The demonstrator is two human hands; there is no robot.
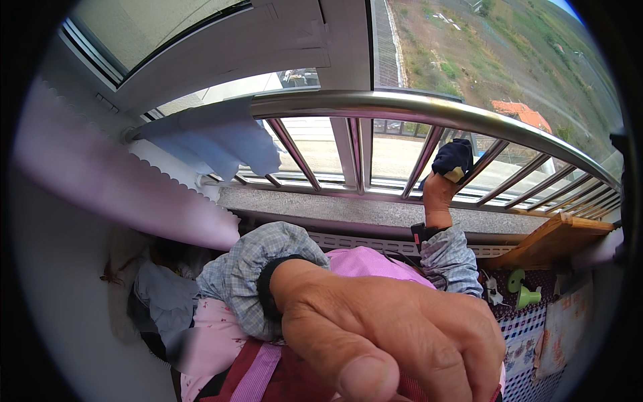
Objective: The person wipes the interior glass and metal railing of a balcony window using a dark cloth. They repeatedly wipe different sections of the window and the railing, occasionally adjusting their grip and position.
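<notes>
Closest, at the bottom centre, the person's left hand (pixel 395 328) looms large, back up, skin finely creased, thumb toward the lower edge. Its fingers bend downward, their tips hidden, so whether they grip anything cannot be told. A puffy plaid sleeve (pixel 244 264) gathers into a dark elastic cuff at this wrist. Below lie smooth pink clothing and a maroon fabric with a finely striped lilac strap (pixel 258 375).

To the right, a green plastic object (pixel 528 296) with a flared, cup-like part sits near a cloth (pixel 526 328) patterned in small checks. Beyond it leans a flat, glossy wooden board (pixel 542 241). On the left hangs a soft lilac curtain (pixel 127 181) with a scalloped edge.

Farther on, the right hand (pixel 439 187) reaches up past a speckled stone sill (pixel 321 209). It is closed around a bunched dark navy cloth (pixel 447 158) with a pale yellow patch, held at the upright bars of a railing (pixel 375 100) of shiny, rounded metal. Its fingers are mostly covered. A limp pale-blue cloth (pixel 214 137) drapes over the railing's left end.

Behind stand smooth window frames (pixel 345 40); outside, rough green-brown ground (pixel 482 40) and an orange roof (pixel 519 114).
</notes>
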